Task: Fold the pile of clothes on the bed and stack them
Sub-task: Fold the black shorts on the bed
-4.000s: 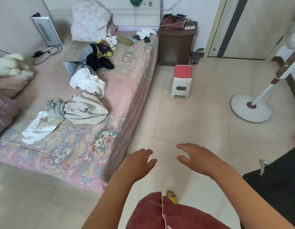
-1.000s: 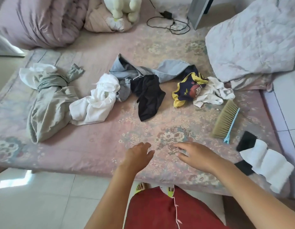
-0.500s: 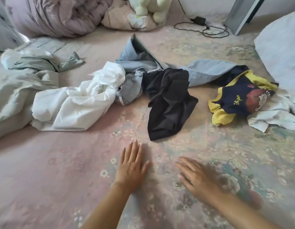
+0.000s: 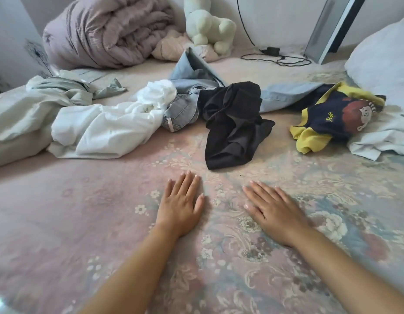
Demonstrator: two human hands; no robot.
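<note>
Hands (image 4: 226,207) now flat on floral bedsheet (image 4: 83,211)

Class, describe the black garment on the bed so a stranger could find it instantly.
Start at the pink floral bed and find the row of crumpled clothes across its middle. The black garment lies at the centre, just beyond both flat hands, overlapping the pale blue jeans. It is the only all-black piece.

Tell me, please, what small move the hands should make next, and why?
Probably the right hand should reach forward and pick up the crumpled black cloth garment. Both it and the left hand lie flat and hold nothing on the pink floral bedsheet, and that garment lies nearest, with bare sheet before it for folding.
</note>
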